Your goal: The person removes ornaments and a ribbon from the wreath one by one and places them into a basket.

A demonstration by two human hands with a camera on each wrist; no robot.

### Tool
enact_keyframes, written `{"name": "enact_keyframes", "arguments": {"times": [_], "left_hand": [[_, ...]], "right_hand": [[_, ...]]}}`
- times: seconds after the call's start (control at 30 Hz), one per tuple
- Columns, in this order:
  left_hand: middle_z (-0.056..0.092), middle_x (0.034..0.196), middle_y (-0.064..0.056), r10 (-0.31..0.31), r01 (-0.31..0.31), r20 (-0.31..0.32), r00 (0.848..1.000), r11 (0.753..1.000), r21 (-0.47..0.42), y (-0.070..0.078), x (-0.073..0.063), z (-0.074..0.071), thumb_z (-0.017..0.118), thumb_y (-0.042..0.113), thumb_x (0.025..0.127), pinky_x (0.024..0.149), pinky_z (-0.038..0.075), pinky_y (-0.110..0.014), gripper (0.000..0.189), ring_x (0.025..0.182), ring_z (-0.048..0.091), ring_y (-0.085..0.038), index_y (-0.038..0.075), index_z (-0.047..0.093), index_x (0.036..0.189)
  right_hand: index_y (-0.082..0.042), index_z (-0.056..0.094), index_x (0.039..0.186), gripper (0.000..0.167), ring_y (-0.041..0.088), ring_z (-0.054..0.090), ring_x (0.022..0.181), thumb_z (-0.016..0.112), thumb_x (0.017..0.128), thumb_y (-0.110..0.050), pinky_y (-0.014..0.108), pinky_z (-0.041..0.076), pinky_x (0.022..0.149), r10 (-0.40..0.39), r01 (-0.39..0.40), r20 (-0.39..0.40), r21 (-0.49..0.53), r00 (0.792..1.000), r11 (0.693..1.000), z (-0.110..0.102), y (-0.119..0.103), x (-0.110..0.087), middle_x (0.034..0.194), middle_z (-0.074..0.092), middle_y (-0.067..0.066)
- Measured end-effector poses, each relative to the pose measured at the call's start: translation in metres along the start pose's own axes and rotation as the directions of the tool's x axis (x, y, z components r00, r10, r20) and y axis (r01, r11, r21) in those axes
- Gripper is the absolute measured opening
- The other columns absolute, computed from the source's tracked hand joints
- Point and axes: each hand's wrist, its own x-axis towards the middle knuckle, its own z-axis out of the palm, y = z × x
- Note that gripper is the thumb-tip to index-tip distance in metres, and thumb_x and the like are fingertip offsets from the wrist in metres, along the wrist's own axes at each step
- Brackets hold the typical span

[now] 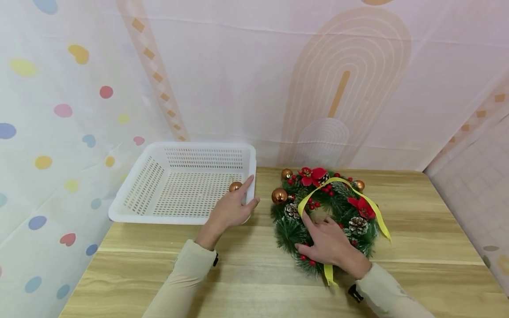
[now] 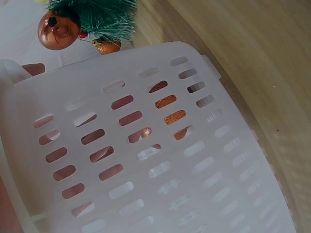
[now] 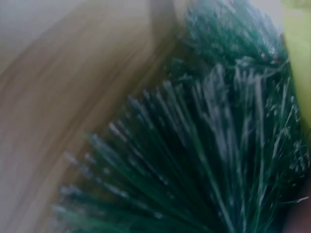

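My left hand [image 1: 230, 210] lies over the right side of a white plastic basket [image 1: 183, 219], index finger stretched across the rim and thumb spread outward. Just behind that hand is a copper bauble [image 1: 235, 186] inside the basket. Through the slots in the left wrist view, an orange glitter bauble [image 2: 166, 101] and skin show; the lower fingers are partly hidden. A green Christmas wreath [image 1: 288, 232] with red flowers and pinecones lies to the right. My right hand [image 1: 330, 243] rests on its front, index finger at a yellow ribbon [image 1: 379, 221], thumb spread. Fingers beneath are hidden.
Copper baubles [image 1: 279, 195] sit along the wreath's upper edge. Both basket and wreath are on a wooden table [image 1: 429, 229], in front of a patterned cloth backdrop [image 1: 238, 88]. Pine needles [image 3: 194, 160] fill much of the blurred right wrist view.
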Motion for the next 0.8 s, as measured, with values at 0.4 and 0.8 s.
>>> {"name": "enact_keyframes", "arguments": {"times": [0.4, 0.8], "left_hand": [[0.057, 0.069, -0.009, 0.156, -0.155, 0.079, 0.985, 0.988, -0.026, -0.022, 0.049, -0.006, 0.05, 0.044, 0.1, 0.047, 0.036, -0.033, 0.069, 0.05, 0.039, -0.015, 0.026, 0.019, 0.16], [0.063, 0.088, -0.011, 0.162, -0.16, 0.111, 0.981, 0.987, -0.026, -0.025, 0.056, -0.007, 0.048, 0.046, 0.101, 0.048, 0.037, -0.033, 0.069, 0.051, 0.04, -0.016, 0.027, 0.017, 0.16]], "right_hand": [[-0.003, 0.045, 0.147, 0.08, 0.027, 0.067, 0.098, 0.061, 0.09, -0.056, 0.053, 0.046, 0.097, -0.053, 0.043, -0.121, -0.083, 0.991, 0.996, 0.006, 0.01, 0.002, 0.066, 0.062, -0.007], [-0.01, 0.002, 0.16, 0.109, 0.029, 0.067, 0.107, 0.068, 0.086, -0.056, 0.059, 0.039, 0.103, 0.028, -0.029, -0.205, -0.005, 0.978, 1.0, 0.011, 0.006, 0.002, 0.105, 0.073, 0.01]]}}
